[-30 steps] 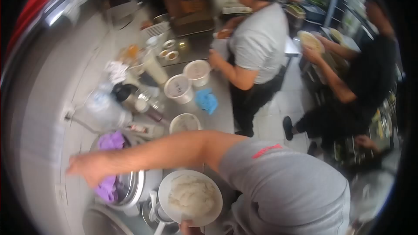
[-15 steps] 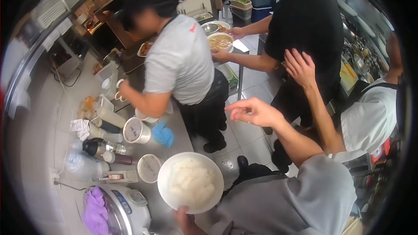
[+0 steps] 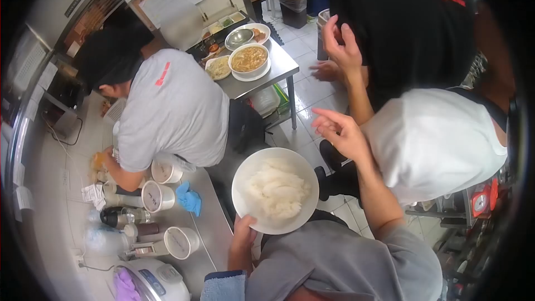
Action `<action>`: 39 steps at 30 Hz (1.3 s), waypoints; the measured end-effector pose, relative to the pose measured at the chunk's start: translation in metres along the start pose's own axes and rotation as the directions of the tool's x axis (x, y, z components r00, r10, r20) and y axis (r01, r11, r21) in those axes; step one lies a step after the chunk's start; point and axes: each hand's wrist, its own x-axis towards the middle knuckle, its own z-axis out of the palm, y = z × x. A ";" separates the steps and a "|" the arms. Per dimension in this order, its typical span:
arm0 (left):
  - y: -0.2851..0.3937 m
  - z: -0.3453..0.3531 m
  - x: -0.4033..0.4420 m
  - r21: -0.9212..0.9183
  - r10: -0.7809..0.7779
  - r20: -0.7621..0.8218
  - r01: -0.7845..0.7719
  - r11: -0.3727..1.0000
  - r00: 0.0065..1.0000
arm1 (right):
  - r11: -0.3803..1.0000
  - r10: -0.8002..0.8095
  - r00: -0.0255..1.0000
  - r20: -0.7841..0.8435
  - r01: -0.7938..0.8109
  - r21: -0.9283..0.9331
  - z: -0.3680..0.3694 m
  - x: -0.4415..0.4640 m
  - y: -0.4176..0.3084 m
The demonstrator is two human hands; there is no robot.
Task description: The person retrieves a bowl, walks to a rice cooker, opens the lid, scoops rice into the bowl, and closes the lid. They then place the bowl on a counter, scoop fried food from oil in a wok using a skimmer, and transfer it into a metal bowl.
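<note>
My left hand [image 3: 244, 233] grips the near left rim of a white bowl [image 3: 244, 185] of cooked white rice [image 3: 278, 188], held up in front of my body. My right hand [image 3: 341, 132] is stretched forward with nothing in it. Its index finger points out and the other fingers are partly bent. Just beyond it, a co-worker's raised hand [image 3: 346, 50] comes from the person in white [image 3: 440, 139] at my right. A blue-grey cloth [image 3: 224, 286] lies by my left forearm.
A co-worker in a grey shirt [image 3: 173, 111] leans over the left counter [image 3: 214, 234]. White tubs [image 3: 181, 243], a blue glove or cloth [image 3: 189, 198] and a rice cooker [image 3: 161, 278] stand there. Ahead, a steel table [image 3: 281, 69] bears a soup bowl [image 3: 249, 59]. A person in black [image 3: 401, 33] stands right.
My view has swung, and the rice bowl sits further right and higher. The soup bowl, earlier in the black-clad person's hands, now rests on the steel table. The grey-shirted co-worker bends lower over the counter.
</note>
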 end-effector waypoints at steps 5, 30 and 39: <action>0.007 -0.006 0.037 0.079 -0.053 0.063 0.048 0.996 0.997 | 0.973 -0.188 0.950 -0.249 0.144 -0.182 0.012 0.034 0.008; 0.026 0.033 0.138 0.164 -0.128 0.162 0.102 0.981 0.978 | 0.962 0.265 0.921 -0.287 -0.274 0.009 -0.044 -0.051 -0.024; -0.015 0.114 0.174 0.173 -0.164 0.295 0.116 0.978 0.941 | 0.951 0.306 0.893 -0.330 -0.305 0.056 -0.101 -0.087 0.013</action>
